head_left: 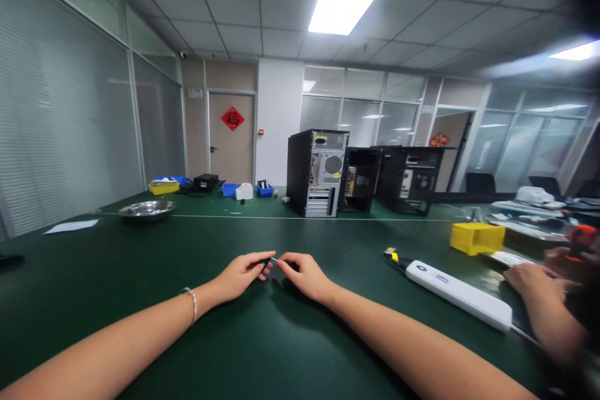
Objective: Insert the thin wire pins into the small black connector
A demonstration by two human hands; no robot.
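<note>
Over the green tabletop [225,350], my left hand [241,276] is closed around a small dark piece [266,262], mostly covered by the fingers. A thin light-coloured tip [274,259] sticks out of it toward the right. My right hand [304,275] pinches at that tip with thumb and forefinger. Both hands meet close together, just above the table. The piece is too small to tell its kind. A bracelet [192,305] circles my left wrist.
A white power strip [459,294] lies at right, near another person's hand [539,290] and a yellow bin [475,239]. Computer towers [319,172] stand at the back. A metal bowl [147,210] and paper sheet [71,226] lie left, small blue bins [229,190] behind.
</note>
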